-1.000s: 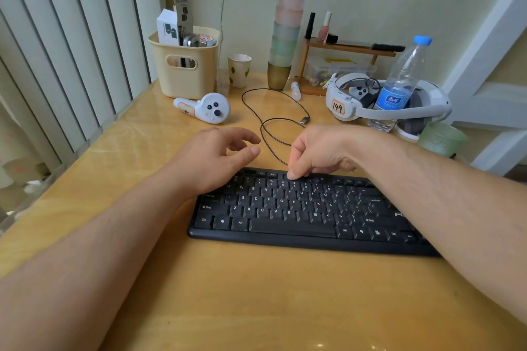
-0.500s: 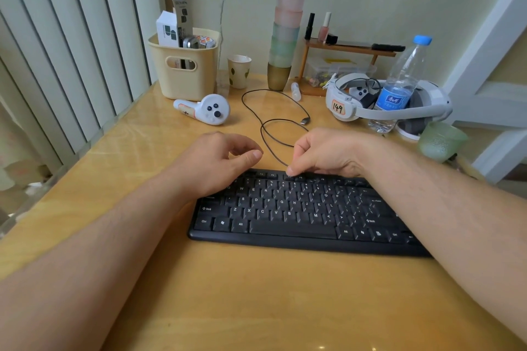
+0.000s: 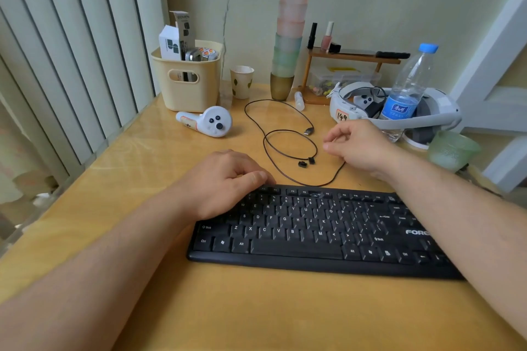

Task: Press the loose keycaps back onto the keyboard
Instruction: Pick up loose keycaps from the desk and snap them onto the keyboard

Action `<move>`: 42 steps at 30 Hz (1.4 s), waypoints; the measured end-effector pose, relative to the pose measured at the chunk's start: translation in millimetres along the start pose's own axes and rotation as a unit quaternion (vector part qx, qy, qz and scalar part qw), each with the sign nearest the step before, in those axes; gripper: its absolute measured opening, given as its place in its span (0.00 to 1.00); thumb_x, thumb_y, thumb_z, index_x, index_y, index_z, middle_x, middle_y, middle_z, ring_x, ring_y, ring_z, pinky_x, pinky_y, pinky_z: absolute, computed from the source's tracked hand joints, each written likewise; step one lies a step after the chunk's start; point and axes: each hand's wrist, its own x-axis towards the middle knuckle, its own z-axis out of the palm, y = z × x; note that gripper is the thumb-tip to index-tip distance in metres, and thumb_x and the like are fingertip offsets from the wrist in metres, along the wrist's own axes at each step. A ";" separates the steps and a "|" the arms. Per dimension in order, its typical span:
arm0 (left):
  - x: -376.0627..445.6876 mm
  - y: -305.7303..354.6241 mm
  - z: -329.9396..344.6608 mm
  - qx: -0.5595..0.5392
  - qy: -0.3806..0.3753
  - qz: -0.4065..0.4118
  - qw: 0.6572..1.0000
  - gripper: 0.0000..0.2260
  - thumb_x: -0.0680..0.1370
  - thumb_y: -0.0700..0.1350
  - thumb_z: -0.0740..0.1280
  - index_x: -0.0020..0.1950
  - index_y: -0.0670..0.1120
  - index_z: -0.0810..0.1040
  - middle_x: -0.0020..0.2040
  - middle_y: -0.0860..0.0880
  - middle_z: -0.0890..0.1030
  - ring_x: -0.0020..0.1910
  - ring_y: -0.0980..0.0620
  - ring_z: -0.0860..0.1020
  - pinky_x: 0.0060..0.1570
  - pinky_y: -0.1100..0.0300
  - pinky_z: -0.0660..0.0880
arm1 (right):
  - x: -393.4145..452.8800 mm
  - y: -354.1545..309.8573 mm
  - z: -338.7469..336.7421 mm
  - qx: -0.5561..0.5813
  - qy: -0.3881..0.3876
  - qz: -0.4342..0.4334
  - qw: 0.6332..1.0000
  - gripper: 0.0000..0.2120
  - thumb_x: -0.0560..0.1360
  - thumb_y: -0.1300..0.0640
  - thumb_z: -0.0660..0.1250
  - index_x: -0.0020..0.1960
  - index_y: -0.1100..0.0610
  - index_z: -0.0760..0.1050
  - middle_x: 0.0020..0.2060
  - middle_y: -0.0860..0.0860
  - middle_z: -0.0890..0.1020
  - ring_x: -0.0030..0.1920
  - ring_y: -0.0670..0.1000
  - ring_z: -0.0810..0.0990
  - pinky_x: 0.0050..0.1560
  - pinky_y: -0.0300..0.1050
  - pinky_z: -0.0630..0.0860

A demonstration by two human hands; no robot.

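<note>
A black keyboard (image 3: pixel 313 232) lies on the wooden desk (image 3: pixel 256 308). Its function row shows a gap (image 3: pixel 314 194) with no cap. Two small black loose keycaps (image 3: pixel 302 164) (image 3: pixel 311 160) lie on the desk just behind the keyboard, inside the loop of its black cable (image 3: pixel 285 151). My left hand (image 3: pixel 225 179) rests on the keyboard's upper left corner, fingers loosely curled, thumb along the top edge. My right hand (image 3: pixel 359 148) hovers behind the keyboard, right of the keycaps, fingers loosely curled with nothing visible in them.
Behind the cable lie a white controller (image 3: pixel 208 122), a yellow basket (image 3: pixel 185 85), a paper cup (image 3: pixel 241 81) and stacked cups (image 3: pixel 288 43). A headset (image 3: pixel 399 111), a water bottle (image 3: pixel 407 88) and a green cup (image 3: pixel 452 151) stand at the right, near the desk edge.
My right hand has lifted off the keyboard's top row and moved back and to the right. The two loose keycaps it hid now show. My left hand has stayed put.
</note>
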 end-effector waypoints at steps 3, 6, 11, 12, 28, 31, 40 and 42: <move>0.3 0.6 -0.6 0.011 -0.005 0.011 1.000 0.17 0.80 0.59 0.59 0.52 0.60 0.88 0.53 0.61 0.83 0.58 0.64 0.76 0.65 0.60 0.71 | -6.1 -3.0 9.3 -0.081 -0.047 -0.052 0.994 0.07 0.77 0.56 0.75 0.52 0.45 0.84 0.45 0.45 0.82 0.47 0.46 0.80 0.47 0.41 0.74; 0.1 1.5 -1.1 0.011 -0.002 0.017 1.000 0.19 0.79 0.61 0.57 0.52 0.60 0.88 0.53 0.61 0.83 0.59 0.63 0.76 0.65 0.60 0.71 | -8.6 -10.9 24.5 -0.160 -0.080 -0.097 0.979 0.09 0.76 0.51 0.76 0.55 0.44 0.84 0.46 0.41 0.83 0.48 0.44 0.80 0.53 0.44 0.77; -1.4 0.6 -2.0 0.011 0.020 0.010 1.000 0.21 0.78 0.65 0.56 0.52 0.60 0.87 0.52 0.62 0.83 0.59 0.61 0.76 0.65 0.56 0.71 | -8.1 -19.6 40.3 -0.250 -0.059 -0.110 0.960 0.02 0.78 0.52 0.72 0.49 0.46 0.84 0.48 0.46 0.81 0.50 0.50 0.79 0.55 0.51 0.80; -2.0 0.7 -2.1 0.004 0.028 0.006 1.000 0.21 0.78 0.65 0.56 0.52 0.60 0.87 0.52 0.62 0.84 0.59 0.62 0.76 0.65 0.56 0.72 | -8.2 -20.8 41.8 -0.264 -0.060 -0.106 0.957 0.03 0.79 0.53 0.71 0.49 0.47 0.84 0.50 0.47 0.81 0.50 0.51 0.79 0.54 0.51 0.79; -2.4 17.1 4.8 -0.060 0.179 0.034 0.981 0.11 0.75 0.45 0.77 0.51 0.59 0.80 0.44 0.60 0.84 0.51 0.56 0.80 0.48 0.73 0.68 | -78.9 -53.4 56.9 0.232 -0.084 -0.048 0.968 0.10 0.81 0.63 0.69 0.48 0.51 0.85 0.37 0.48 0.86 0.38 0.43 0.82 0.42 0.38 0.79; -3.7 18.9 4.3 -0.079 0.171 0.038 0.981 0.11 0.74 0.46 0.79 0.51 0.59 0.82 0.43 0.59 0.85 0.50 0.56 0.81 0.49 0.74 0.69 | -79.9 -51.4 54.5 0.299 -0.113 -0.020 0.947 0.07 0.82 0.64 0.67 0.51 0.57 0.84 0.36 0.51 0.85 0.37 0.45 0.80 0.40 0.38 0.78; -6.9 20.3 1.8 -0.099 0.151 0.014 0.984 0.07 0.74 0.49 0.79 0.48 0.57 0.84 0.43 0.61 0.85 0.49 0.58 0.82 0.52 0.69 0.74 | -82.7 -50.7 51.8 0.345 -0.109 -0.030 0.932 0.04 0.80 0.63 0.69 0.50 0.59 0.83 0.35 0.52 0.85 0.35 0.47 0.80 0.37 0.37 0.79; -6.6 20.2 2.0 -0.097 0.150 0.013 0.984 0.07 0.75 0.48 0.79 0.48 0.57 0.84 0.43 0.61 0.85 0.49 0.58 0.82 0.53 0.68 0.75 | -83.4 -50.0 50.9 0.349 -0.115 -0.038 0.929 0.05 0.80 0.64 0.69 0.50 0.59 0.83 0.35 0.52 0.85 0.36 0.47 0.81 0.38 0.38 0.79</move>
